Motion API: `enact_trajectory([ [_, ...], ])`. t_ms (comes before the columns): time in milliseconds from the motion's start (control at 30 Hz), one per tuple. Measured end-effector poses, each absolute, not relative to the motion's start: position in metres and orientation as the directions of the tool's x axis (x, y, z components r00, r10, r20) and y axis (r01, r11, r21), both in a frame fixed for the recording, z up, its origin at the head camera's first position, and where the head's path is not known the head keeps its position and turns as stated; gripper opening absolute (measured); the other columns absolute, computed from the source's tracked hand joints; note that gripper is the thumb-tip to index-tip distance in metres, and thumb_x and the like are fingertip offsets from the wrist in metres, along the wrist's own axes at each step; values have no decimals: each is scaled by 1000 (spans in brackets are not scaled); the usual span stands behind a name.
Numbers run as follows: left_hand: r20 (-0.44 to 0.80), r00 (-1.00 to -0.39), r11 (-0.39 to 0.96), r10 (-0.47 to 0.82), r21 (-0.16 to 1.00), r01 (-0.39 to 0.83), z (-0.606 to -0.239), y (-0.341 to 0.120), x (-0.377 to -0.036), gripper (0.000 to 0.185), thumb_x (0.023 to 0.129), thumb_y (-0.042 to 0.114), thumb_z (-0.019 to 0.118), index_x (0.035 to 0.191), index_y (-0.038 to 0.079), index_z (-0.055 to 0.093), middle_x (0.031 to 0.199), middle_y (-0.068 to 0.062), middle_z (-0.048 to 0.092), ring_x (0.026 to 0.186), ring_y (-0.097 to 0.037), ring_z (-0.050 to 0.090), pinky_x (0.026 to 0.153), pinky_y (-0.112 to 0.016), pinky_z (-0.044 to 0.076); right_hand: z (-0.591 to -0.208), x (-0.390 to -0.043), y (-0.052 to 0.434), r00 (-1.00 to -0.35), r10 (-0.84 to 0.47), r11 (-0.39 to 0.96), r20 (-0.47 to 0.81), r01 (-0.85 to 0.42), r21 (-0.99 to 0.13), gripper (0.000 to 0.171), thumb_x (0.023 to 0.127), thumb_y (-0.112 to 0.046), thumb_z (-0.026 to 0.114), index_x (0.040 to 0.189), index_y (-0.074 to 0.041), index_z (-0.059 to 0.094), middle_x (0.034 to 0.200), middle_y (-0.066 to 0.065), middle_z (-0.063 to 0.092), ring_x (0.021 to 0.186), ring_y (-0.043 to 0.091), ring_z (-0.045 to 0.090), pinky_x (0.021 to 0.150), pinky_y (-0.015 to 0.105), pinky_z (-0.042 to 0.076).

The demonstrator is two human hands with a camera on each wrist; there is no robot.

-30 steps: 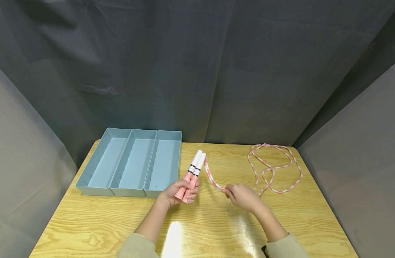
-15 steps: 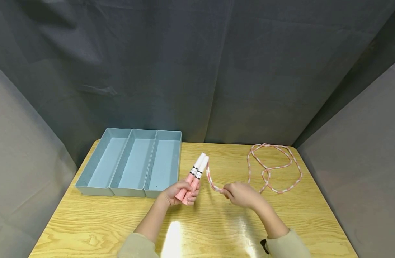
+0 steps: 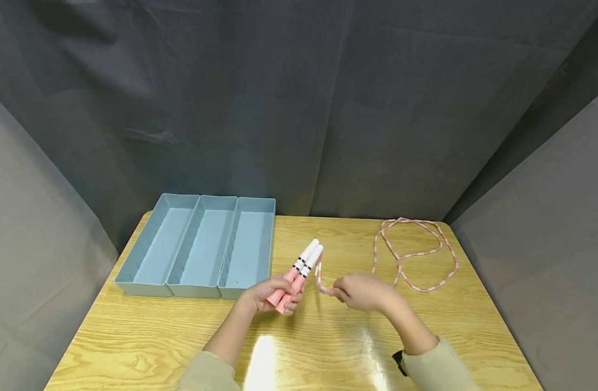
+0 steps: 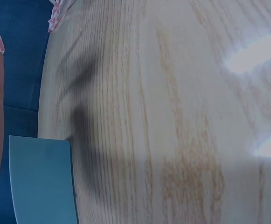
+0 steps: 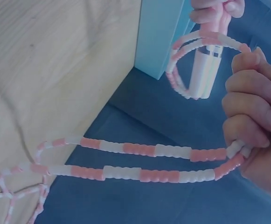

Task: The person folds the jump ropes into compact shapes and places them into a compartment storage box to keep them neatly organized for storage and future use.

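The rope (image 3: 411,260) is a pink-and-white beaded cord ending in two handles (image 3: 301,269). The left hand (image 3: 269,295) grips both handles side by side at their pink ends, fingers curled round them, white tips pointing to about 1 o'clock above the table (image 3: 147,336). From those tips the cord drops in a short loop to the right hand (image 3: 364,291), just beside at 3 o'clock, whose fingers (image 5: 247,105) curl round a doubled run of beads. Beyond that hand the rest of the cord lies in loose loops on the table, out toward 1 o'clock near the far right corner.

The right wrist view shows the grip closely: two strands pass side by side under the bent fingers, and the handles hang at 12 o'clock. The head view shows only the back of that hand. The left wrist view gives mostly table grain, the edge of the hand and a corner of the tray (image 4: 42,182).

The tray, blue with three long compartments, sits at 10 o'clock from the left hand, close beside it.
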State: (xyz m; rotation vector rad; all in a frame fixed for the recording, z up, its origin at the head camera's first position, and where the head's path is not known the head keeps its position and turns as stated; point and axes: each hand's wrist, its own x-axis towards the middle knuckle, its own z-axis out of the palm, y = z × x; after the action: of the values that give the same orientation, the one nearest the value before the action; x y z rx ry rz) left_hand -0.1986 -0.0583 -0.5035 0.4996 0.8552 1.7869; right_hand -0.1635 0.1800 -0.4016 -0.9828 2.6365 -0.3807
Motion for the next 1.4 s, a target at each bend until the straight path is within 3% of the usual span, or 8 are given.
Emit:
enact_trajectory([
  [300, -108, -347, -151, 932, 755, -638, -502, -58, -197, 22, 82, 1, 29, 101, 6, 38, 71, 0, 47, 57, -9, 44, 53, -20, 38, -390, -166, 170, -668, -709, 698, -225, -620, -357, 35, 95, -25, 47, 61, -15, 46, 53, -11, 33, 47, 3, 29, 46, 20, 28],
  [633, -204, -301, -25, 931, 790, -612, -506, -57, -199, 16, 79, 2, 35, 92, 4, 43, 69, 0, 49, 53, -9, 42, 51, -20, 38, -383, -170, 157, -601, -759, 649, -250, -671, -357, 35, 93, -24, 51, 61, -16, 42, 53, -11, 28, 47, 2, 26, 46, 18, 25],
  [833, -298, -267, 75, 917, 784, -617, -517, -55, -202, 14, 80, 3, 37, 89, 6, 48, 66, 0, 48, 50, -9, 41, 48, -21, 38, -379, -172, 148, -590, -745, 666, -311, -685, -296, 30, 92, -24, 53, 64, -14, 49, 54, -11, 31, 49, 3, 28, 48, 19, 26],
  [1167, -403, -159, 234, 901, 763, -603, -516, -53, -202, 14, 77, 4, 44, 90, 6, 47, 67, -1, 47, 49, -9, 39, 47, -22, 35, -378, -174, 138, -543, -776, 623, -322, -738, -258, 23, 89, -21, 58, 66, -17, 54, 58, -10, 40, 53, 4, 32, 50, 19, 30],
  [1400, -414, -98, 288, 905, 765, -576, -515, -50, -203, 11, 80, 4, 42, 90, 4, 46, 67, -3, 45, 49, -10, 38, 46, -22, 34, -382, -175, 135, -515, -800, 592, -309, -762, -261, 19, 87, -10, 58, 68, -13, 58, 57, -10, 39, 53, 4, 32, 50, 18, 29],
])
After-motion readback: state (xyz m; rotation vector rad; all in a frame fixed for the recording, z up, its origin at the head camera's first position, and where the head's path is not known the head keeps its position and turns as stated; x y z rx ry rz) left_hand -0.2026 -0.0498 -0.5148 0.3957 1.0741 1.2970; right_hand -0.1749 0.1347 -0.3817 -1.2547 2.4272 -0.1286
